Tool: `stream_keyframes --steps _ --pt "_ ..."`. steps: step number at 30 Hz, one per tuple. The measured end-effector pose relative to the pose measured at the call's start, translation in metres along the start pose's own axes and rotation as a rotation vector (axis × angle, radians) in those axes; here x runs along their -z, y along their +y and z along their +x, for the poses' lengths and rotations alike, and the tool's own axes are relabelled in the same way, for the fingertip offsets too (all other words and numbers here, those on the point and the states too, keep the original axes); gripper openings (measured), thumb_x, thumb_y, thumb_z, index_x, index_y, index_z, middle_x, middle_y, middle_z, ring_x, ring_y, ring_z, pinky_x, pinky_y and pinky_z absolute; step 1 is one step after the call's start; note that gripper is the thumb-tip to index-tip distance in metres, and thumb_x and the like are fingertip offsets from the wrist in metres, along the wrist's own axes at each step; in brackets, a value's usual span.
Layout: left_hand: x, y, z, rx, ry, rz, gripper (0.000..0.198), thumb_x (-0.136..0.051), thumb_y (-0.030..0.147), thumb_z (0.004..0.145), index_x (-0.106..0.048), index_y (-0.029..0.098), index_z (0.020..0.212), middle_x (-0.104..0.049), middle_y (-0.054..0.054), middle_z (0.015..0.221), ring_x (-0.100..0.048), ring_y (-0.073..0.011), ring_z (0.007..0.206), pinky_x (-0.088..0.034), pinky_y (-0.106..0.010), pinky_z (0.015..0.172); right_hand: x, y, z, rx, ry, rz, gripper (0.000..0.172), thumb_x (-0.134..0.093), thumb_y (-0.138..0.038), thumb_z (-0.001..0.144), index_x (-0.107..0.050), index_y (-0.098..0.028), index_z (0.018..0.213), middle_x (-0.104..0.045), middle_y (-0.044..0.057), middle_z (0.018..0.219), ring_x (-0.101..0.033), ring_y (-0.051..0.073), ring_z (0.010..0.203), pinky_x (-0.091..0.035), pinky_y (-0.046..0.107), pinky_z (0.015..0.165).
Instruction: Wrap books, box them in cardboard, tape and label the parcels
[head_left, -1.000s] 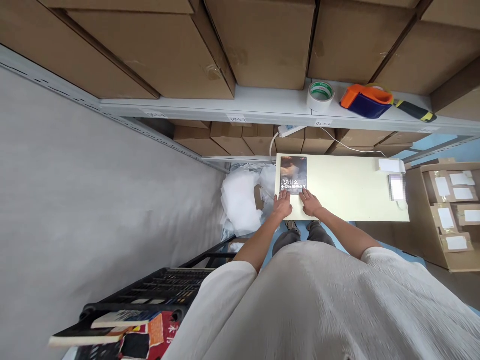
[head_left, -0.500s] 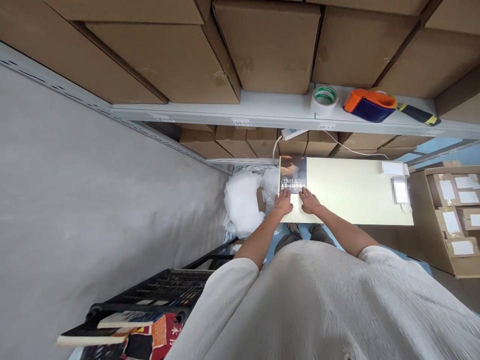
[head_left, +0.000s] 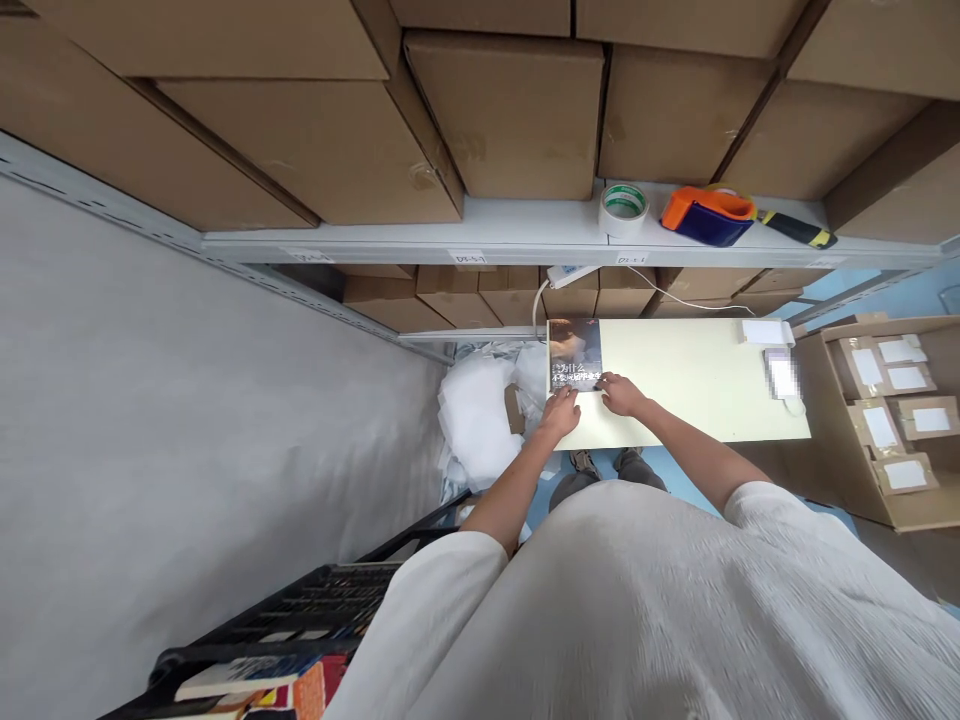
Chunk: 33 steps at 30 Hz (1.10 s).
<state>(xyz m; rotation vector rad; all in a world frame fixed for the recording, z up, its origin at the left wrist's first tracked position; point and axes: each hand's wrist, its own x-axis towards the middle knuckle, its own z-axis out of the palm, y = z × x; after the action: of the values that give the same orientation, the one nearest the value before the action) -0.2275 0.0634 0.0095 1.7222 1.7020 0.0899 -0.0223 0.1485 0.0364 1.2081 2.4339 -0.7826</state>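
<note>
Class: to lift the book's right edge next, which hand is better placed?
Likely the right hand, at the lower right corner of the book; the left hand is farther left, along the bottom edge.

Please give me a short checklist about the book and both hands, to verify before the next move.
1. Book lies cover up on the table: ok.
2. Book set well in from the table's left end: not ok, it lies along that end.
3. Left hand at the book's near edge: ok.
4. Right hand at its near right corner: ok.
5. Firm grip on the book: cannot tell, fingertips too small.
6. Tape roll off the table: ok, on the shelf.
</note>
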Motion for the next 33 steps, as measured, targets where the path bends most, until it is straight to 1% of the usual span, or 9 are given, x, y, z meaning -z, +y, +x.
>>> stream_keyframes --steps 5,8,12,16,18,20,23,28,33 --pt "0.003 0.023 -0.020 -0.093 0.087 -0.179 0.049 -0.050 0.023 0.105 -0.059 0.017 0.153 -0.054 -0.013 0.166 -0.048 -0.0250 0.157 -0.037 -0.040 0.133 0.030 0.052 -0.051 -0.090 0.367 0.202 0.049 -0.045 -0.026 0.103 -0.069 -0.018 0.145 -0.065 0.016 0.149 -0.060 0.032 0.137 -0.047 0.047 0.120" --pt "0.008 0.039 -0.027 -0.128 0.145 -0.268 0.045 -0.051 0.022 0.105 -0.063 0.019 0.148 -0.060 -0.012 0.161 -0.052 -0.0236 0.154 -0.039 -0.040 0.132 0.060 0.094 -0.080 -0.180 0.609 0.294 0.045 -0.045 -0.031 0.102 -0.071 -0.018 0.136 -0.069 0.017 0.140 -0.065 0.033 0.128 -0.051 0.051 0.115" --pt "0.014 0.064 -0.029 -0.163 0.230 -0.339 0.041 -0.053 0.019 0.104 -0.068 0.021 0.142 -0.065 -0.011 0.155 -0.058 -0.0224 0.149 -0.043 -0.040 0.130 0.126 0.147 -0.104 -0.221 0.920 0.307 0.040 -0.050 -0.036 0.098 -0.070 -0.017 0.127 -0.070 0.018 0.126 -0.069 0.033 0.111 -0.057 0.051 0.101" --pt "0.013 0.094 -0.027 -0.152 0.300 -0.412 0.039 -0.054 0.019 0.103 -0.070 0.021 0.139 -0.068 -0.012 0.151 -0.060 -0.0235 0.146 -0.045 -0.043 0.128 0.207 0.191 -0.115 -0.210 1.156 0.205 0.036 -0.052 -0.035 0.096 -0.068 -0.019 0.124 -0.071 0.017 0.119 -0.067 0.032 0.109 -0.055 0.053 0.104" --pt "0.008 0.111 -0.026 -0.127 0.310 -0.453 0.039 -0.055 0.020 0.103 -0.070 0.023 0.139 -0.070 -0.011 0.148 -0.064 -0.0237 0.141 -0.049 -0.044 0.124 0.244 0.213 -0.117 -0.196 1.194 0.132 0.035 -0.053 -0.035 0.096 -0.067 -0.020 0.124 -0.070 0.017 0.121 -0.064 0.034 0.114 -0.052 0.055 0.107" --pt "0.000 0.129 -0.025 -0.098 0.318 -0.497 0.039 -0.055 0.020 0.102 -0.071 0.025 0.138 -0.071 -0.010 0.145 -0.068 -0.0232 0.134 -0.053 -0.044 0.119 0.275 0.234 -0.116 -0.175 1.184 0.066 0.033 -0.055 -0.036 0.096 -0.068 -0.020 0.122 -0.070 0.018 0.125 -0.062 0.035 0.118 -0.051 0.056 0.108" --pt "-0.016 0.156 -0.024 -0.053 0.352 -0.566 0.038 -0.056 0.021 0.102 -0.072 0.025 0.136 -0.073 -0.010 0.143 -0.072 -0.0226 0.127 -0.058 -0.042 0.112 0.309 0.266 -0.109 -0.133 1.115 0.027 0.029 -0.059 -0.038 0.095 -0.070 -0.019 0.115 -0.070 0.019 0.123 -0.062 0.035 0.115 -0.052 0.055 0.107" --pt "-0.050 0.195 -0.029 0.047 0.418 -0.663 0.034 -0.057 0.021 0.102 -0.073 0.023 0.132 -0.075 -0.011 0.139 -0.075 -0.0212 0.120 -0.062 -0.039 0.105 0.335 0.304 -0.091 -0.158 0.941 -0.001 0.030 -0.061 -0.038 0.096 -0.072 -0.015 0.111 -0.072 0.019 0.110 -0.064 0.032 0.107 -0.051 0.052 0.104" --pt "-0.075 0.223 -0.039 0.103 0.448 -0.694 0.033 -0.056 0.024 0.103 -0.074 0.024 0.130 -0.077 -0.010 0.136 -0.076 -0.0203 0.118 -0.062 -0.039 0.105 0.341 0.315 -0.082 -0.127 0.879 0.019 0.034 -0.063 -0.045 0.095 -0.072 -0.017 0.112 -0.073 0.016 0.101 -0.064 0.036 0.104 -0.052 0.057 0.102"
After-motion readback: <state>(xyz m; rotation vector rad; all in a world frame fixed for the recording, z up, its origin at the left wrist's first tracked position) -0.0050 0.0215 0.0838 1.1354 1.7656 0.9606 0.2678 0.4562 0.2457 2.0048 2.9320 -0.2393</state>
